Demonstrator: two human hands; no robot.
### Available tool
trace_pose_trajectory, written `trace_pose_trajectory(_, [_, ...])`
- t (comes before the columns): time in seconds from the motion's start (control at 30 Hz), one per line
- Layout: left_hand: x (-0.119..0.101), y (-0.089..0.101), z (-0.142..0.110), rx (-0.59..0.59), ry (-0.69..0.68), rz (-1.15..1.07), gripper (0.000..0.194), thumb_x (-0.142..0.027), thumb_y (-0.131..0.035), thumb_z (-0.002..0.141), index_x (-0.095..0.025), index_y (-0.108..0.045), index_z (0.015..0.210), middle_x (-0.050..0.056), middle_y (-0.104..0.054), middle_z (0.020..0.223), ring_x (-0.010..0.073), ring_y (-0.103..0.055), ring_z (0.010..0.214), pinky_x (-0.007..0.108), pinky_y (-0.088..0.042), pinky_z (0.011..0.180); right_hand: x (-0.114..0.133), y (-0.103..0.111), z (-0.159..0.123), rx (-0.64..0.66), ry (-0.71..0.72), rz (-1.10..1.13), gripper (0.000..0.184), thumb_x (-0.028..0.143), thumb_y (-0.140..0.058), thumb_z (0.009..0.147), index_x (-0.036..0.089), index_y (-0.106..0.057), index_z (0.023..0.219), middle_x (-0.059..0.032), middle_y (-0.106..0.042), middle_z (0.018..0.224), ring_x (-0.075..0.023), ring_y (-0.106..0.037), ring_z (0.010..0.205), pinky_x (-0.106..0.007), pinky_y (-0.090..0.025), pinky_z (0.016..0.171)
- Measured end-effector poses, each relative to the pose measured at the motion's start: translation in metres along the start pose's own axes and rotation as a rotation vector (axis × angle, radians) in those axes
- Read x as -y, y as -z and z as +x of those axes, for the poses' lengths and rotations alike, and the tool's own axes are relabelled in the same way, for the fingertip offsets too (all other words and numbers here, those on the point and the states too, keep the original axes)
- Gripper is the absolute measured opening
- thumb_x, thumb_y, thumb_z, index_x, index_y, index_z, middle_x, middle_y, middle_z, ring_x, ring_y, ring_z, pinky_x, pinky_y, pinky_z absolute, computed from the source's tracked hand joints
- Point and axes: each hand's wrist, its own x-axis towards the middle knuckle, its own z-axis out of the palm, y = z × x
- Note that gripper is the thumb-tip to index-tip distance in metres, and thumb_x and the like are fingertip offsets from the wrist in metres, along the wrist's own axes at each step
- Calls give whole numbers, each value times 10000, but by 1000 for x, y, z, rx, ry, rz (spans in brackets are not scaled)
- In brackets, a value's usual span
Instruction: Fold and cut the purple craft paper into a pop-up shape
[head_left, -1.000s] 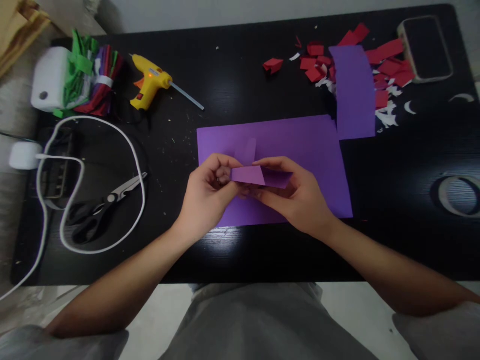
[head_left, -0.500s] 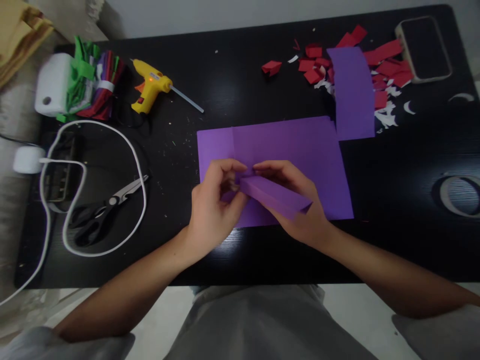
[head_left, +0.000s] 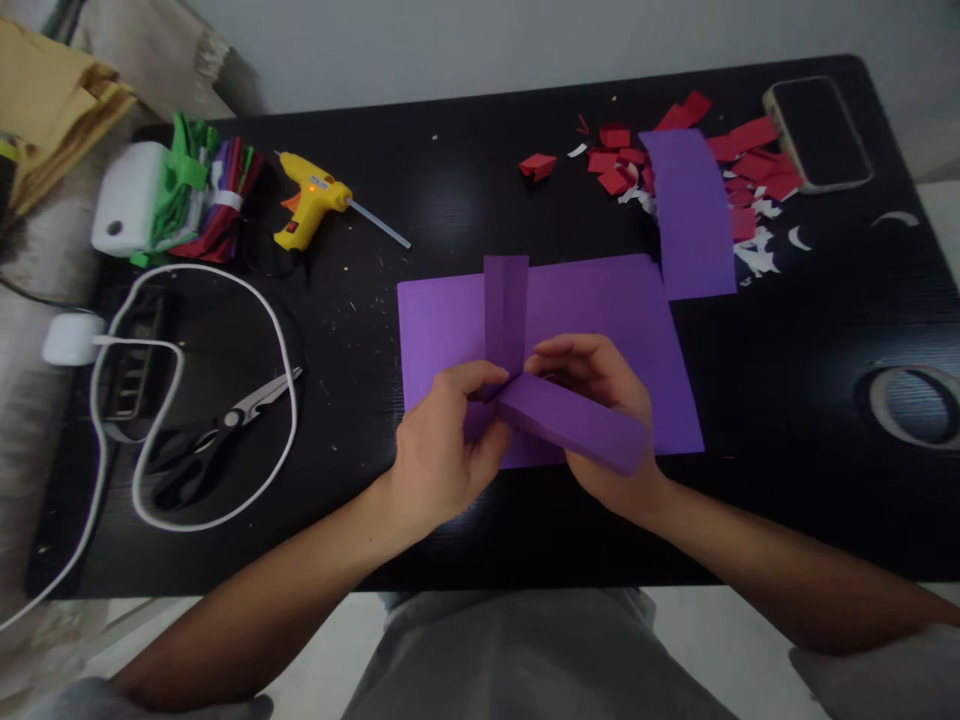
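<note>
Between my hands is a folded purple paper strip [head_left: 574,418], raised above a flat purple sheet [head_left: 615,300]. One creased arm of the strip points to the back; the other slants towards my right wrist. My left hand [head_left: 450,440] is closed, pinching the strip near its bend between thumb and fingers. Around the strip's right side curls my right hand [head_left: 607,430], its fingertips close to the bend and its thumb hidden behind the paper. A second cut purple piece [head_left: 694,215] lies past the sheet's back right corner.
Red paper scraps [head_left: 757,165] and white bits lie beside a phone [head_left: 821,135] at the back right. A tape roll [head_left: 889,405] is at right. On the left are a yellow glue gun [head_left: 311,200], scissors [head_left: 225,430], a white cable [head_left: 285,350] and bundled pipe cleaners [head_left: 180,195].
The strip has been turned and bent, so one creased arm now stands out towards the back. Both hands have shifted slightly right, and the camera view has moved a little.
</note>
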Motion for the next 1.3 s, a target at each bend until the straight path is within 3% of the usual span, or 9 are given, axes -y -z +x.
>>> trace_pose_trajectory(0.17, [0, -1, 0, 2, 8, -17, 377, -80, -721, 826, -243, -620, 1150, 15, -752, 999, 151, -738, 803, 250, -616, 715, -3, 1, 2, -9, -8, -16, 259, 410, -767, 920, 321, -674, 1145, -37, -746, 1061, -221, -722, 988, -366, -605, 856])
trace_pose_trajectory(0.37, [2, -4, -2, 15, 17, -57, 421, -31, -692, 815, -249, -593, 1162, 1, -742, 986, 141, -732, 813, 243, -591, 696, -2, 2, 3, -3, 19, -16, 235, 299, -776, 903, 301, -696, 1124, -35, -753, 1079, -218, -721, 1009, -370, -604, 887])
trace_pose_trajectory(0.67, [0, 0, 6, 70, -23, -38, 388, -31, -659, 821, -238, -620, 1147, 1, -742, 967, 146, -725, 832, 256, -568, 728, 4, 3, 9, -29, -4, -33, 191, 322, -785, 871, 265, -661, 1004, -21, -714, 952, -191, -688, 871, -338, -582, 783])
trace_pose_trajectory(0.77, [0, 0, 8, 68, 95, -165, 345, -35, -652, 851, -235, -635, 1131, -20, -691, 876, 123, -678, 772, 249, -548, 723, 8, 2, 11, 9, 27, -46, 192, 298, -801, 863, 258, -675, 1001, -20, -717, 959, -183, -700, 886, -329, -597, 811])
trace_pose_trajectory(0.93, [0, -2, 16, 73, 439, -563, 183, -147, -695, 906, -220, -617, 1054, -39, -653, 750, 119, -674, 658, 241, -546, 634, 8, -2, 10, 72, -17, -21, 208, 211, -796, 878, 258, -695, 1054, -4, -751, 958, -173, -741, 884, -326, -627, 837])
trace_pose_trajectory(1.1, [2, -4, 24, 84, 511, -788, 170, -185, -761, 887, -211, -605, 951, -57, -648, 636, 122, -681, 551, 241, -587, 607, 2, -2, 11, 71, -96, 45, 179, 236, -807, 883, 241, -714, 1036, -9, -763, 948, -177, -755, 897, -336, -641, 863])
trace_pose_trajectory(1.3, [2, -3, 22, 76, 575, -851, 127, -263, -743, 924, -198, -665, 1000, -9, -736, 715, 152, -719, 582, 287, -626, 640, 3, 1, 13, 73, -100, 64, 161, 229, -832, 871, 237, -745, 1007, -14, -806, 944, -182, -782, 894, -343, -665, 867])
